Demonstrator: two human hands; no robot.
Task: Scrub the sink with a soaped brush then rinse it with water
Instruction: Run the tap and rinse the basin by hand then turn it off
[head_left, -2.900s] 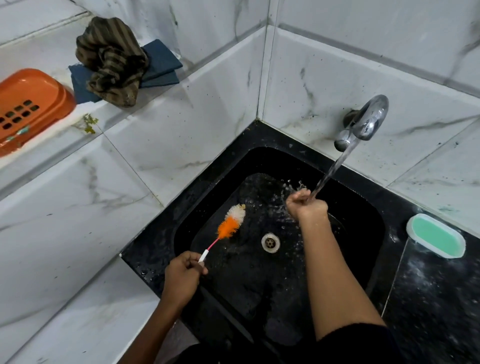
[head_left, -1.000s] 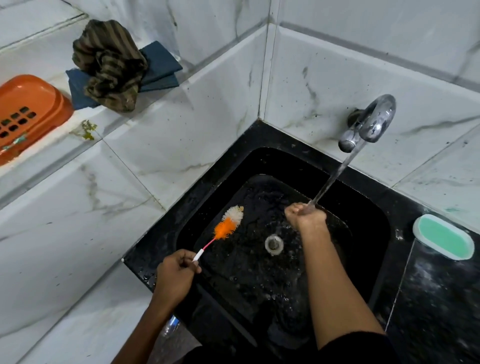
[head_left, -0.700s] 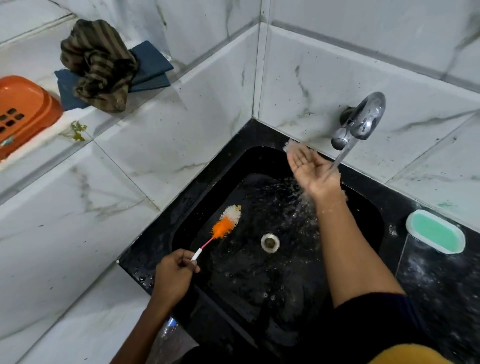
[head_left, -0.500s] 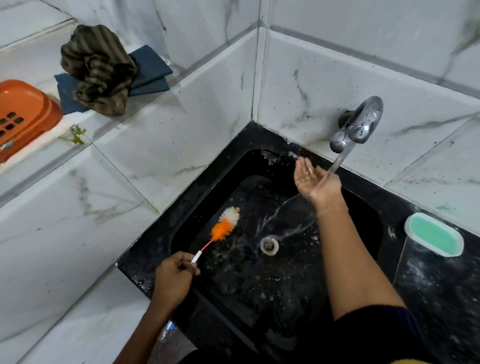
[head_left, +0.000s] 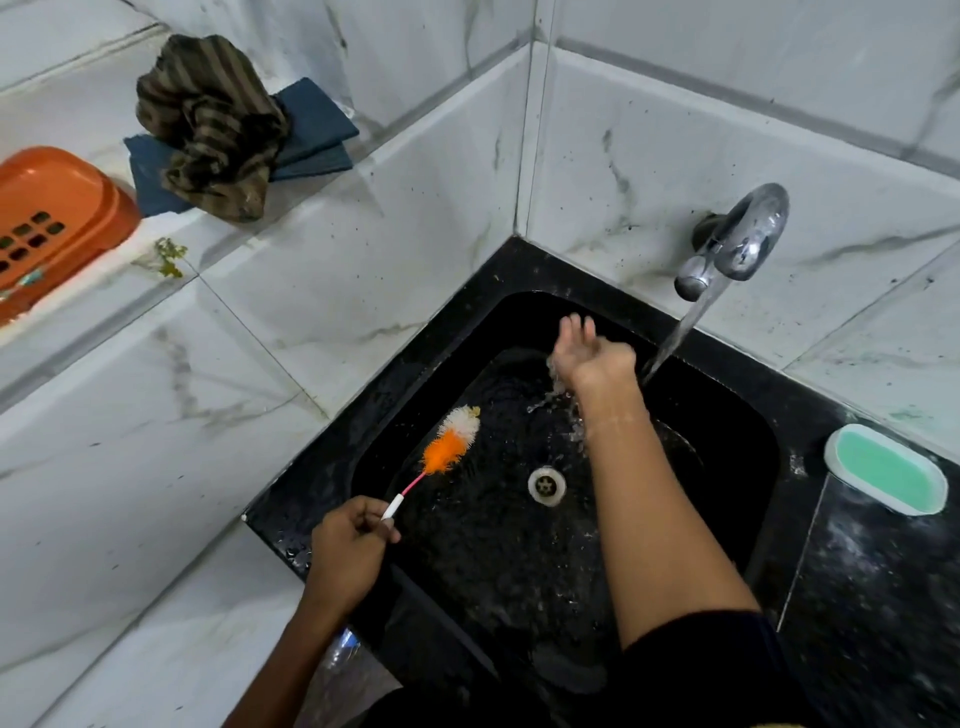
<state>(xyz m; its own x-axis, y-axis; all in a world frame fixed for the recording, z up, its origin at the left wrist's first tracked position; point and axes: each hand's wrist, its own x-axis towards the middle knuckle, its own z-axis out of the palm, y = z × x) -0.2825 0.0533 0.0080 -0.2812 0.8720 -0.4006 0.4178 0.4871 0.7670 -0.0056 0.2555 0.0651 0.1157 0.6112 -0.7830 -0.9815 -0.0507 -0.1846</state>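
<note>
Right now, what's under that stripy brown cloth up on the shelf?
Folded blue cloths lie under the striped brown cloth, sticking out on both sides. Whatever sits beneath the middle of the pile is covered.

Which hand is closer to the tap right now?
Right. The right hand is open beside the water stream, just below the tap. The left hand holds the brush handle at the sink's near-left edge.
</note>
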